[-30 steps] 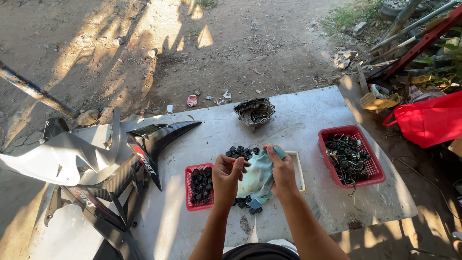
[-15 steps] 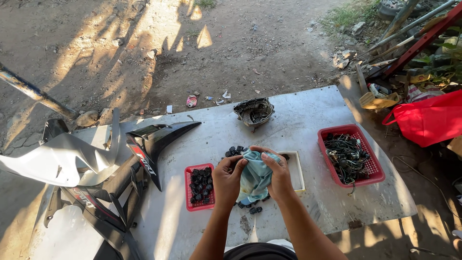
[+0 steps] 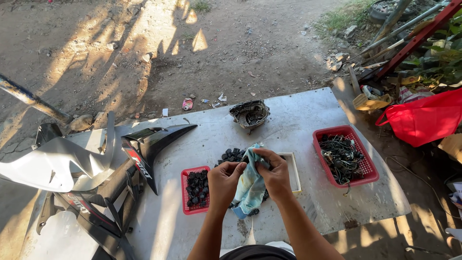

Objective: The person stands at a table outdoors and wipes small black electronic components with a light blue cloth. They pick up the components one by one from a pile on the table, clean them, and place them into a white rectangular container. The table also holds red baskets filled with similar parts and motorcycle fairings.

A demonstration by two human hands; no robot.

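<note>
Here, blue rag (image 3: 250, 185) hangs between both hands — pinched.

I see a light blue cloth (image 3: 250, 185), stained and crumpled, hanging in loose folds between my two hands. My right hand (image 3: 275, 174) pinches its upper edge, so one corner pokes up just above those fingers, while the rest drapes down past the wrist toward me. My left hand (image 3: 225, 182) is closed beside the cloth, fingertips touching its left fold; whatever small piece they may pinch there is too small for me to tell. Small black parts (image 3: 233, 155) lie in a loose heap on the table just beyond my left hand, and a few more peek out under the cloth's lower end.
</note>
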